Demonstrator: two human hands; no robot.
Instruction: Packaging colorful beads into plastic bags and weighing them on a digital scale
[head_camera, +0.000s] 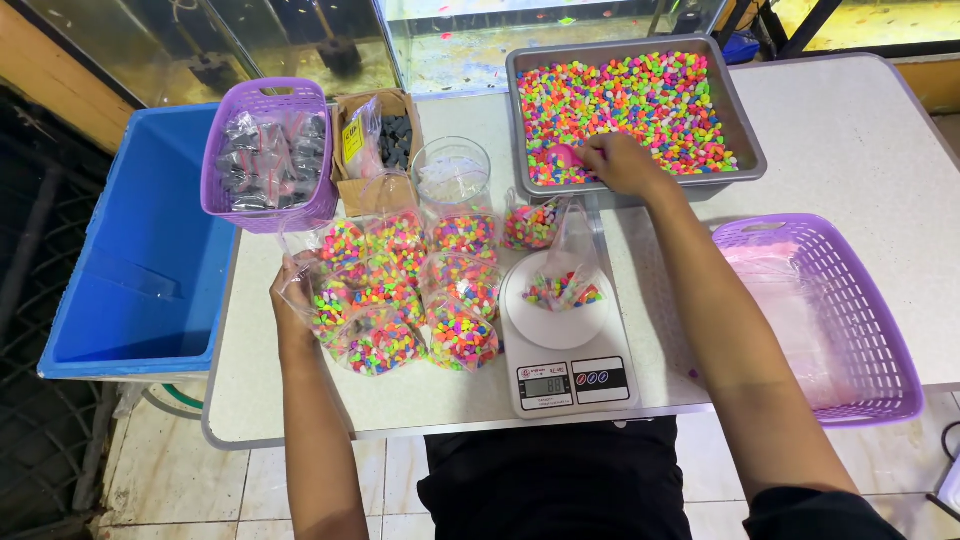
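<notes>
Backdrop: fish tanks (500, 40) run along the back, and a grey speckled counter (850, 140) carries everything I'm working with.
Right hand: my right hand (620, 163) is over the grey tray (745, 150) of neon gravel (640, 95), grip clenched on a small pink scoop (562, 157) dug into the pebbles.
Left hand: my left hand (293, 300) has its grip pinched on the edge of a clear bag (325, 290), at the left side of the pile of filled bags (400, 290).
Scale: white kitchen scale (565, 345) right in front of me, with an open bag (565, 280) on it that only has a little gravel in so far.
Handling, gravel: loose and rolly, I'd guess it spills easily, so the scoop should stay level.
Handling, bags: thin slippery plastic, floppy up top and heavy at the bottom; probably best held at the neck with support underneath.
Around: purple basket (265, 150) of dark packets, cardboard box (375, 140), clear jar (452, 175), blue tub (140, 250), second purple basket (830, 320) on my right.
</notes>
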